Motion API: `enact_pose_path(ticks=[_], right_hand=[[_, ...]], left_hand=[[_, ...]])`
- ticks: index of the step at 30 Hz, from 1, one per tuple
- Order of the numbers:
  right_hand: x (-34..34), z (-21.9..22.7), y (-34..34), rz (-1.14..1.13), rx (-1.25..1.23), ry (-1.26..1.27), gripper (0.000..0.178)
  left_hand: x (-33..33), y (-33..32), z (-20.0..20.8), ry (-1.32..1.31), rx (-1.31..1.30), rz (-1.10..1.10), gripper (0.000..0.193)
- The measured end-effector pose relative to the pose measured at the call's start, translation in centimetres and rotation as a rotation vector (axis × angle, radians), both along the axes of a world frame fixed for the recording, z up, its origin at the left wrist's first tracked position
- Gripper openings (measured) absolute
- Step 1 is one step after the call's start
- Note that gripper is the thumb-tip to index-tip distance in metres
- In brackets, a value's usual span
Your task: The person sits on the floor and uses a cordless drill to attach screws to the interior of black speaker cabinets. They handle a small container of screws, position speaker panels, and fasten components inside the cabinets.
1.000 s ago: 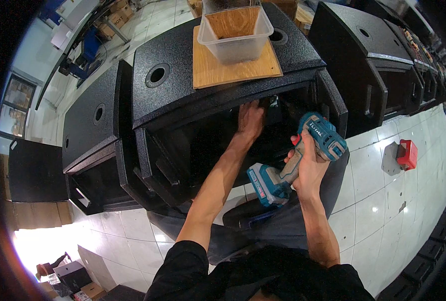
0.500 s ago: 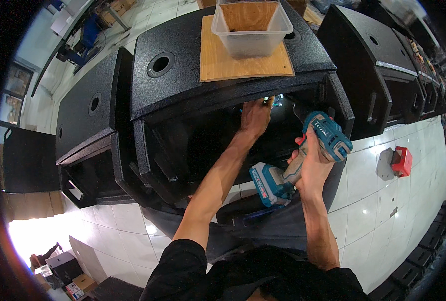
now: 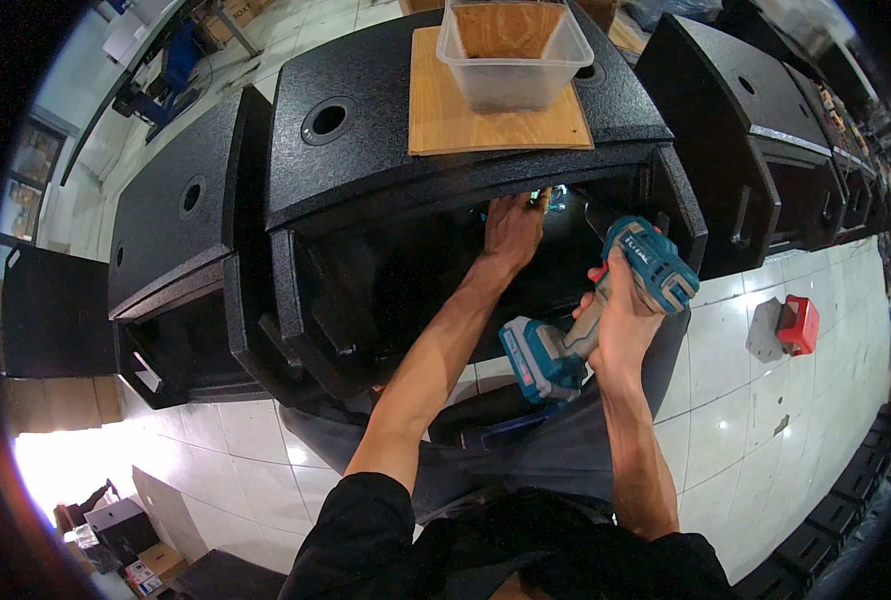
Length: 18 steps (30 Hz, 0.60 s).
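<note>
While my right grip (image 3: 627,328) holds a teal cordless drill (image 3: 655,262) before the black cabinet's (image 3: 365,170) opening, my left grip (image 3: 512,235) is inside. Whether that one holds anything, I cannot tell.

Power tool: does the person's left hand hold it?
No, the right hand grips the power tool; the left hand is inside the black cabinet.

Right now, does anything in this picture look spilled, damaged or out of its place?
I see no clear spill or damage. Slightly odd: the red container sits on the tiled floor, right of the middle black cabinet, where a foot could knock it.
</note>
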State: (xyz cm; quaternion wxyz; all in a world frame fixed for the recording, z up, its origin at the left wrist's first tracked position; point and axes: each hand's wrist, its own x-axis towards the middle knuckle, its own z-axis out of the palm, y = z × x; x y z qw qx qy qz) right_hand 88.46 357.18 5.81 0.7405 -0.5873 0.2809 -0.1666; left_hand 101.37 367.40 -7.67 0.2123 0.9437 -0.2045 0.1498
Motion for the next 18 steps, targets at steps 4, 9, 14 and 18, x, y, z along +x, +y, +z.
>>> enact_pose_path(ticks=[4, 9, 14, 18], right_hand=[[0.2, 1.0, 0.4, -0.007, 0.012, 0.081, 0.024], [0.2, 0.9, 0.3, 0.008, -0.029, 0.054, 0.018], [0.4, 1.4, 0.5, 0.018, -0.037, 0.077, 0.019], [0.5, 0.8, 0.1, 0.028, -0.06, 0.062, 0.025]], left_hand=[[0.1, 0.2, -0.2, -0.034, 0.03, -0.032, 0.04], [0.2, -0.2, 0.3, 0.069, 0.078, -0.001, 0.042], [-0.1, 0.2, 0.4, 0.035, 0.111, -0.01, 0.041], [-0.1, -0.1, 1.1, 0.123, 0.032, -0.036, 0.041]])
